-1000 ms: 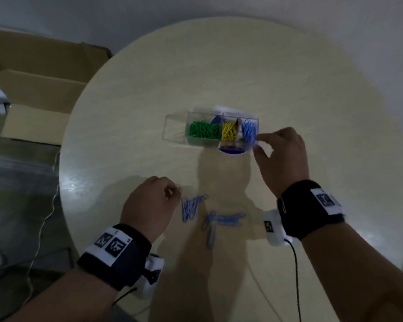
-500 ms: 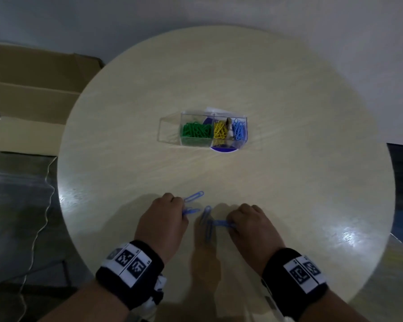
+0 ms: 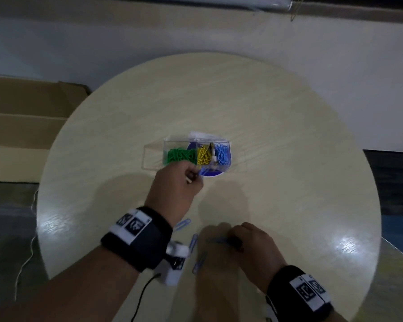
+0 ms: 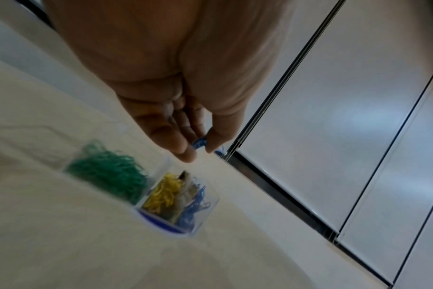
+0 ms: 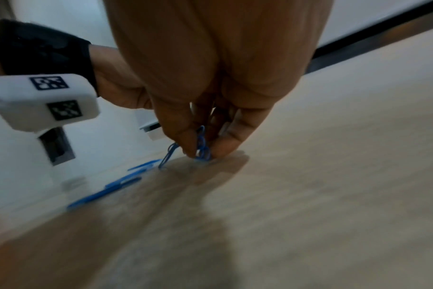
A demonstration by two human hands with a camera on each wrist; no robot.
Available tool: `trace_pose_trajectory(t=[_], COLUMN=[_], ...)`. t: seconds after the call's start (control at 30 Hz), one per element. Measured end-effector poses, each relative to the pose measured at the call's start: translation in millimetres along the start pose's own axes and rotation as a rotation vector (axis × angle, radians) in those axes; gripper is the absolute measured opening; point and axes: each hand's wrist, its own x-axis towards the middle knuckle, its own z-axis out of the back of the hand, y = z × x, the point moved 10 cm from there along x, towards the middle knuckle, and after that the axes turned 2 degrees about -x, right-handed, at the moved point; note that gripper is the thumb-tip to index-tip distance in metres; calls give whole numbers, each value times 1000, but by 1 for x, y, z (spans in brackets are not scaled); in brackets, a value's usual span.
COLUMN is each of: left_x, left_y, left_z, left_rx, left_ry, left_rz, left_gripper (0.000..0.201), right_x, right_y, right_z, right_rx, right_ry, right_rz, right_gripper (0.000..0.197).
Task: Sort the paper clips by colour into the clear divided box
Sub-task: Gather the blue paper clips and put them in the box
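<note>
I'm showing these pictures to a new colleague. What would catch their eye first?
Probably the clear divided box at the middle of the round table, bright with green, yellow and blue clips. Then the left hand at its near edge pinching blue clips, and the right hand pinching more at the near rim.

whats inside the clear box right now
The box holds green clips on the left, yellow clips in the middle and blue clips on the right. The left hand covers its near edge.
</note>
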Motion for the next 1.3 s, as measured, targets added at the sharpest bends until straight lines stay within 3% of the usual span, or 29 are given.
trace_pose_trajectory(t=[0.17, 0.33, 0.4, 0.5, 0.67, 0.77, 0.87, 1.03, 1.2, 1.3], left_x=[54, 71, 69, 60, 38, 30, 24, 21, 24, 20], left_y=[-15, -3, -1, 7, 26, 34, 43, 61, 68, 68], left_z=[-26, -64, -54, -22, 7, 18, 26, 42, 50, 54], left_rx=[-34, -92, -116, -139, -210, -214, -255, -255, -80, -5], left_ry=[-36, 84, 12, -142, -193, -215, -226, -275, -281, -265], left_rz=[32, 99, 88, 98, 157, 164, 174, 185, 150, 144], left_gripper=[7, 22, 25, 17, 11, 11, 12, 11, 11, 13], right_x=[6, 14, 23, 49, 102, 127, 133, 127, 131, 129], right_y=[-22, -30, -32, -31, -15, -5, -5, -11, 11, 20], right_z=[44, 94, 111, 124, 136, 131, 132, 129, 126, 120], right_rx=[128, 187, 260, 376, 311, 241, 271, 322, 1, -68], right_ry=[-220, -396, -450, -475, -490, -427, -444, -496, -536, -521], right_rz=[-58, -78, -106, -162, -194, -200, -188, -174, -21, 11], right_gripper=[22, 24, 19, 13, 9, 16, 22, 16, 12, 21])
